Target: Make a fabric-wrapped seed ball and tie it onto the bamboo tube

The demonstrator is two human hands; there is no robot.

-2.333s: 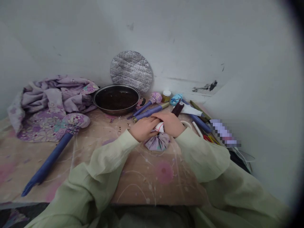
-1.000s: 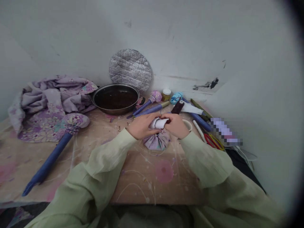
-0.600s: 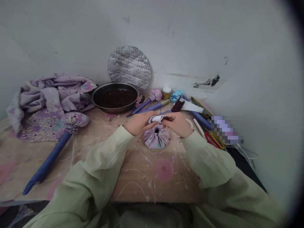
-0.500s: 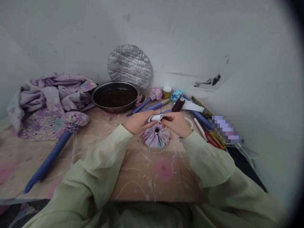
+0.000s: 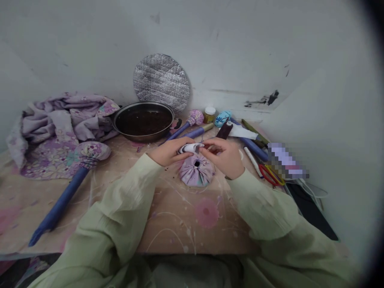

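Note:
My left hand [image 5: 168, 152] is closed around a folded white strip [image 5: 189, 148], paper or cloth, with dark edges showing. My right hand [image 5: 228, 158] pinches at the strip's right end, its fingertips together. Just below both hands, a gathered lilac fabric pouch [image 5: 196, 176] with a dark hole at its centre sits on the table. Beyond my right hand lies a dark thread spool [image 5: 225, 130], partly hidden by the fingers.
A dark pan [image 5: 144, 120] stands at the back, a round silver mat [image 5: 162, 82] leaning behind it. Floral fabric [image 5: 51, 156] and a blue-handled padded stick [image 5: 66, 196] lie left. Scissors [image 5: 271, 176], a white pen [image 5: 252, 161] and a blurred-out device [image 5: 286, 162] are right; a jar [image 5: 209, 115] is behind.
The white strip has turned in my left hand and shows more of its rolled side. My right hand has shifted slightly to the right. The view has moved a little.

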